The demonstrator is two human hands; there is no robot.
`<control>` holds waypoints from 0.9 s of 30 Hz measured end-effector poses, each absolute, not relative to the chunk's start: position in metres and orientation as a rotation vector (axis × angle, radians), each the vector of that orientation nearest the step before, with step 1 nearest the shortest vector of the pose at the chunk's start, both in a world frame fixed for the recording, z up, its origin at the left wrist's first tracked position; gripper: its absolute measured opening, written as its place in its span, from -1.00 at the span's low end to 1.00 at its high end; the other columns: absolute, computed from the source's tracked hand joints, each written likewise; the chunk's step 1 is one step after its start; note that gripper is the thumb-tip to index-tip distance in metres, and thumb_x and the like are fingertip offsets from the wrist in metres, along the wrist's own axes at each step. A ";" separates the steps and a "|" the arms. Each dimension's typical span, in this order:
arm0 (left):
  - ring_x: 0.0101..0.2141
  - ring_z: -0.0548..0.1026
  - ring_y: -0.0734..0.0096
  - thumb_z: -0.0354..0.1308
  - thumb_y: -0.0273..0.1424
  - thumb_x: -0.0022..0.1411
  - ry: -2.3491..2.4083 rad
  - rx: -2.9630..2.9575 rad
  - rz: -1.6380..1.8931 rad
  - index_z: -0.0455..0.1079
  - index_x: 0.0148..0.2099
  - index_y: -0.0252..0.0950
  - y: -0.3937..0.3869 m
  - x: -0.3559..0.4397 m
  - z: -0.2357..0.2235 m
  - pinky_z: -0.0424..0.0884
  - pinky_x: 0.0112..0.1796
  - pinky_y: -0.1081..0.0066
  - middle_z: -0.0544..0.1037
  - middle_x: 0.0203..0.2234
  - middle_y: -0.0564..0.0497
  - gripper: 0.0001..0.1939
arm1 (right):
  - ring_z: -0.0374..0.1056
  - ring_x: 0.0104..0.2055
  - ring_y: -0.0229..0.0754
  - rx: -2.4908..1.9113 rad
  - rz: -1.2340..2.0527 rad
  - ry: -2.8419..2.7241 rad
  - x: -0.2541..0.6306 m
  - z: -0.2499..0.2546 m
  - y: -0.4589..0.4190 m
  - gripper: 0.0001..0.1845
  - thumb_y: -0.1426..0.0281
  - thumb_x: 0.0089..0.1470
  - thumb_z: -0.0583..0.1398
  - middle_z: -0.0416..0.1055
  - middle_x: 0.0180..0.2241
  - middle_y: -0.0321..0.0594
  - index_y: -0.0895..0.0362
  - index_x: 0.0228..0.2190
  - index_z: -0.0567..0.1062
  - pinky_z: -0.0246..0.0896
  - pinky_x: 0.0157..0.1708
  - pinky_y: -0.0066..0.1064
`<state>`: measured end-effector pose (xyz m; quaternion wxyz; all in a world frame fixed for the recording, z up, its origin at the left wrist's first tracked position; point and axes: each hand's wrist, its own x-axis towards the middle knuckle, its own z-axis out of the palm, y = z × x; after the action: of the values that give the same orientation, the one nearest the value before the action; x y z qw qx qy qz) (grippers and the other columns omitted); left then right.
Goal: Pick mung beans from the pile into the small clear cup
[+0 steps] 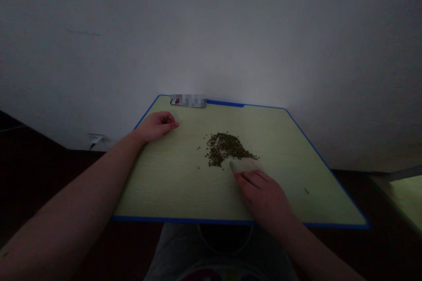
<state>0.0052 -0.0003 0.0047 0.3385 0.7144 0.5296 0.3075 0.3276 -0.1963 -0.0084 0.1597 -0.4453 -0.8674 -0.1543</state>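
Note:
A loose heap of small greenish-brown beans or seeds (227, 145) lies mid-table, with a few strays around it. My right hand (263, 193) is closed on a pale, whitish cloth-like piece (246, 164), held flat at the near right edge of the heap. Its exact kind is too dim to tell. To the left of the heap, my left hand (156, 126) rests on the tabletop with its fingers loosely curled in and its thumb pointing right. Nothing shows in it, and it is apart from the beans.
The pale yellow table (165, 184) has a blue rim and stands against a grey wall (211, 30). At its far left edge lies a phone-like flat object (188, 101), partly blurred out. A dark round container (226, 238) sits below the front edge, by my legs.

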 end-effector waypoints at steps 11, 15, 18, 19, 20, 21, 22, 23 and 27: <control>-0.60 0.22 0.53 0.22 -0.21 -0.01 1.385 1.863 0.791 0.31 -0.47 -0.27 0.000 0.005 0.005 0.14 -0.54 0.46 0.28 -0.67 0.13 -0.75 | 0.42 -0.26 -0.12 -1.021 -0.421 -2.485 0.348 -0.006 -0.192 -0.67 0.57 0.17 0.08 0.55 -0.29 -0.07 0.23 -0.09 0.53 0.42 -0.20 -0.25; -0.60 0.22 0.52 0.22 -0.20 -0.01 1.406 1.852 0.797 0.33 -0.47 -0.27 0.000 0.005 0.004 0.13 -0.55 0.45 0.28 -0.67 0.12 -0.75 | 0.41 -0.30 -0.16 -0.994 -0.367 -2.477 0.337 -0.002 -0.183 -0.70 0.59 0.16 0.08 0.56 -0.32 -0.11 0.23 -0.14 0.54 0.41 -0.23 -0.30; -0.60 0.22 0.52 0.22 -0.21 -0.01 1.404 1.855 0.795 0.33 -0.46 -0.27 0.001 0.004 0.003 0.14 -0.54 0.45 0.29 -0.66 0.12 -0.76 | 0.41 -0.30 -0.17 -0.975 -0.331 -2.466 0.331 0.000 -0.177 -0.72 0.57 0.18 0.08 0.57 -0.31 -0.13 0.23 -0.16 0.54 0.40 -0.21 -0.32; -0.60 0.22 0.53 0.23 -0.21 -0.01 1.399 1.856 0.794 0.33 -0.46 -0.27 0.001 0.004 0.003 0.14 -0.54 0.45 0.29 -0.66 0.13 -0.76 | 0.41 -0.30 -0.17 -0.962 -0.326 -2.474 0.330 0.001 -0.177 -0.72 0.58 0.18 0.08 0.57 -0.31 -0.13 0.23 -0.16 0.54 0.39 -0.21 -0.33; -0.61 0.21 0.53 0.23 -0.22 -0.01 1.395 1.854 0.794 0.33 -0.46 -0.28 0.001 0.004 0.003 0.14 -0.54 0.46 0.29 -0.66 0.13 -0.76 | 0.41 -0.30 -0.18 -0.944 -0.324 -2.485 0.331 0.001 -0.176 -0.72 0.58 0.18 0.08 0.57 -0.30 -0.13 0.23 -0.15 0.54 0.39 -0.22 -0.33; -0.61 0.21 0.54 0.23 -0.22 -0.01 1.390 1.850 0.796 0.33 -0.45 -0.28 0.001 0.004 0.003 0.14 -0.54 0.46 0.29 -0.67 0.13 -0.77 | 0.41 -0.30 -0.18 -0.927 -0.326 -2.494 0.331 0.001 -0.177 -0.71 0.58 0.18 0.07 0.57 -0.30 -0.13 0.23 -0.15 0.54 0.38 -0.22 -0.32; -0.61 0.21 0.55 0.23 -0.22 -0.01 1.387 1.846 0.799 0.33 -0.45 -0.28 0.001 0.004 0.003 0.14 -0.54 0.46 0.28 -0.67 0.14 -0.77 | 0.41 -0.30 -0.18 -0.909 -0.330 -2.499 0.332 0.000 -0.178 -0.71 0.59 0.18 0.07 0.57 -0.30 -0.13 0.22 -0.15 0.54 0.38 -0.22 -0.32; -0.62 0.20 0.55 0.23 -0.22 -0.01 1.385 1.842 0.802 0.33 -0.45 -0.28 0.000 0.004 0.004 0.15 -0.54 0.46 0.28 -0.67 0.14 -0.77 | 0.41 -0.30 -0.19 -0.893 -0.328 -2.506 0.333 -0.001 -0.179 -0.71 0.59 0.18 0.07 0.56 -0.31 -0.13 0.22 -0.15 0.54 0.37 -0.22 -0.32; -0.61 0.20 0.55 0.23 -0.21 -0.02 1.394 1.844 0.806 0.32 -0.46 -0.28 0.000 0.004 0.004 0.15 -0.53 0.46 0.29 -0.67 0.14 -0.75 | 0.41 -0.30 -0.19 -0.842 -0.293 -2.566 0.338 -0.004 -0.186 -0.71 0.58 0.19 0.07 0.56 -0.30 -0.13 0.24 -0.12 0.52 0.37 -0.20 -0.32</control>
<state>0.0041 -0.0003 0.0043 0.3398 0.7086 0.5354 0.3096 0.3383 -0.1858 -0.0039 0.2111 -0.3028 -0.9233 -0.1056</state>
